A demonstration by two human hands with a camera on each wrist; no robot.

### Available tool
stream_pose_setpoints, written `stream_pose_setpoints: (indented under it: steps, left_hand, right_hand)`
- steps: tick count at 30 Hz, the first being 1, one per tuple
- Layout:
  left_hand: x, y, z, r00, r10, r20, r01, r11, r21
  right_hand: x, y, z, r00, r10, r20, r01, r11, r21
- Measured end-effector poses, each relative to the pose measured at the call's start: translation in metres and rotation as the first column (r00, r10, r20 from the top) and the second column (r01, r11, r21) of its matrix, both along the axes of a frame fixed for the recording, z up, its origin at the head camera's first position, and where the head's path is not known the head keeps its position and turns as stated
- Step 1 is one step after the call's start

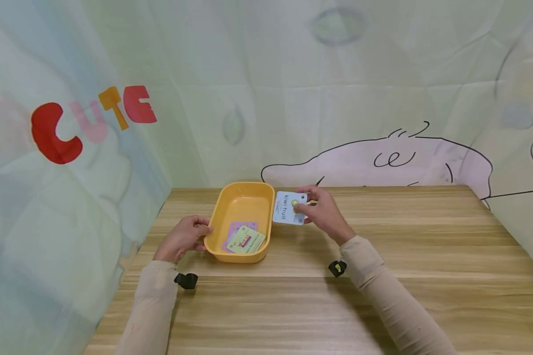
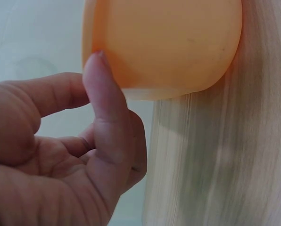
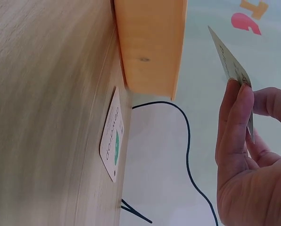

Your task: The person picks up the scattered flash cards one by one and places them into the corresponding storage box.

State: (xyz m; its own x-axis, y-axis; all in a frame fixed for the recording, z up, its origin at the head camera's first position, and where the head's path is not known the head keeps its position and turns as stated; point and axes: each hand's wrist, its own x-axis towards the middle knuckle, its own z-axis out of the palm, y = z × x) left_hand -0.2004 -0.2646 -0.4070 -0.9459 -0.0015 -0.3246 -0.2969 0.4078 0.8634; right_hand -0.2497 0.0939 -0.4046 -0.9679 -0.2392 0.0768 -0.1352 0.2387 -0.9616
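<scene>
My left hand (image 1: pixel 184 240) pinches the near-left rim of a yellow plastic bin (image 1: pixel 237 209), thumb over the edge, as the left wrist view also shows. Inside the bin's near end a light green picture card (image 1: pixel 256 242) overlaps a purple card (image 1: pixel 236 227). Just beyond the bin's right rim, my right hand (image 1: pixel 326 214) holds a pale blue "kiwi fruit" card (image 1: pixel 281 213) between thumb and fingers. The right wrist view has this card nearly edge-on, raised off the table. A "dewdrop" card (image 3: pixel 113 136) lies flat on the table near the bin there; in the head view I cannot make it out.
The wood-grain table (image 1: pixel 408 256) stretches to the right and toward me. Behind it hangs a printed cloth (image 1: pixel 231 69) with a cartoon outline, and another printed side stands on the left. Black wrist devices (image 1: pixel 186 281) are strapped at both sleeves.
</scene>
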Motion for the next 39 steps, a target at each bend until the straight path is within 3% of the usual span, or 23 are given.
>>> stream_pose_setpoints:
  steps: [22,39]
  left_hand:
    - [-0.003,-0.003,-0.004,1.0,0.006,-0.002,-0.006,1.0,-0.007]
    - [-0.002,0.0,0.0,1.0,0.006,0.013,-0.006,1.0,-0.008]
  right_hand:
    - [0.001,-0.013,-0.003,1.0,0.009,0.006,-0.009,1.0,0.0]
    - [0.002,-0.021,-0.003,1.0,0.016,0.007,-0.016,1.0,0.002]
